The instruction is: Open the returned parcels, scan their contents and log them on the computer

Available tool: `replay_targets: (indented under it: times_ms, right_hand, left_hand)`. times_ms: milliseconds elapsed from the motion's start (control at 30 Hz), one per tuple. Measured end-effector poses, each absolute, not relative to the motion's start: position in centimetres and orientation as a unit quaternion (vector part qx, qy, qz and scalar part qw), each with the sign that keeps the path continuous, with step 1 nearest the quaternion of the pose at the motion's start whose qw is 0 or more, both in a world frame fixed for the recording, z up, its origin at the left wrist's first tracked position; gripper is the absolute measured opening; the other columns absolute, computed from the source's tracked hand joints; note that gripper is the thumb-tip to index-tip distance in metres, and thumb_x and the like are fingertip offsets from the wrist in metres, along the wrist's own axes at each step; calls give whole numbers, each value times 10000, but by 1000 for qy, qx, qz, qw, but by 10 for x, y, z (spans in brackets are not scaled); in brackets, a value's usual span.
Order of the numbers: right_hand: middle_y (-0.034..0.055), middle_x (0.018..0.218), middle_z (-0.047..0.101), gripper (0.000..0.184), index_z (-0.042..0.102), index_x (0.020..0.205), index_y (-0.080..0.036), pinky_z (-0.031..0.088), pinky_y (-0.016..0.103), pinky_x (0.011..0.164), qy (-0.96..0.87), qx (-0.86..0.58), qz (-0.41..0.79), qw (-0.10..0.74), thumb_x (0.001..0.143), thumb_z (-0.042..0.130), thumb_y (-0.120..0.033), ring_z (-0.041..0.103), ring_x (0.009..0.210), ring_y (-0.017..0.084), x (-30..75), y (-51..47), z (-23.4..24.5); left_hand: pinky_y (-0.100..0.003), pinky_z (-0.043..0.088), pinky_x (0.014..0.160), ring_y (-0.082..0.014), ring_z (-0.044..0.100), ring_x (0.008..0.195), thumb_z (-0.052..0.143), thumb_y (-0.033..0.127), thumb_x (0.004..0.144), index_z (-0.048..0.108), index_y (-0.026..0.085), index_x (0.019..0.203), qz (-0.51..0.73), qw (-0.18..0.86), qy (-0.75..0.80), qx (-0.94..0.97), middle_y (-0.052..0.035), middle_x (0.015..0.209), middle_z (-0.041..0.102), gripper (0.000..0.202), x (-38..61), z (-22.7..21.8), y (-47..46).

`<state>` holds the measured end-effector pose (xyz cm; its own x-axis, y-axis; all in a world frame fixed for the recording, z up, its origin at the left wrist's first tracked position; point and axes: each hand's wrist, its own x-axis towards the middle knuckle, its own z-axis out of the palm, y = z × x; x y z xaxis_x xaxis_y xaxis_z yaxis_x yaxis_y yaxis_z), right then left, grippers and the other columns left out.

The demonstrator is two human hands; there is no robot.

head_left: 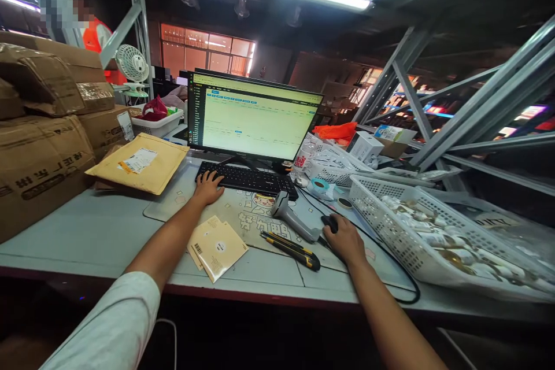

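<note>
My left hand (208,188) rests on the left end of a black keyboard (251,179), its fingers spread over the keys. On the right, my right hand (346,238) is wrapped over a black computer mouse (330,222). A grey barcode scanner (295,219) lies between the two hands, near the mouse. In front of it is a black and yellow utility knife (292,250). Flat yellowish packets (220,248) with a barcode and a round label lie near the table's front edge. Behind the keyboard a lit monitor (251,115) shows a page with a table.
Cardboard boxes (39,156) and a padded yellow envelope (141,165) occupy the left side. A white basket (377,214) full of small bottles stands at right, with tape rolls (319,185) beside it. A small fan (132,63) and a person in an orange vest (92,34) are behind.
</note>
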<state>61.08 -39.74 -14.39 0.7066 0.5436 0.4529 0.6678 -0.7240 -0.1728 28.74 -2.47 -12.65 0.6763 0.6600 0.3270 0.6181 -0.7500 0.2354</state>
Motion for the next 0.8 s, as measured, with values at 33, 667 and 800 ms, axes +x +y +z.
replay_targets:
  times_ms: [33, 667, 800]
  right_hand:
    - [120, 1389, 623, 475, 597, 1357, -200, 494, 415, 925, -329, -912, -186, 161, 932, 480, -377, 607, 1182, 303, 609, -398, -143]
    - [110, 1363, 620, 447, 656, 1327, -228, 499, 400, 930, -315, -917, -178, 167, 929, 503, -363, 600, 1176, 294, 602, -398, -137]
    - [104, 1364, 625, 428, 670, 1303, -221, 497, 399, 960, -338, -907, -188, 168, 920, 519, -339, 601, 1178, 288, 603, -398, -138]
  left_hand:
    - [-592, 156, 1258, -358, 225, 1558, 446, 499, 997, 494, 313, 1546, 199, 52, 350, 914, -71, 1678, 341, 582, 287, -126, -25]
    - [-586, 162, 1255, -386, 240, 1545, 428, 513, 993, 465, 296, 1569, 192, 43, 358, 913, -82, 1675, 345, 617, 289, -127, -22]
    - [-577, 166, 1258, -376, 247, 1545, 430, 519, 990, 457, 286, 1574, 192, 38, 358, 913, -80, 1672, 352, 629, 290, -128, -21]
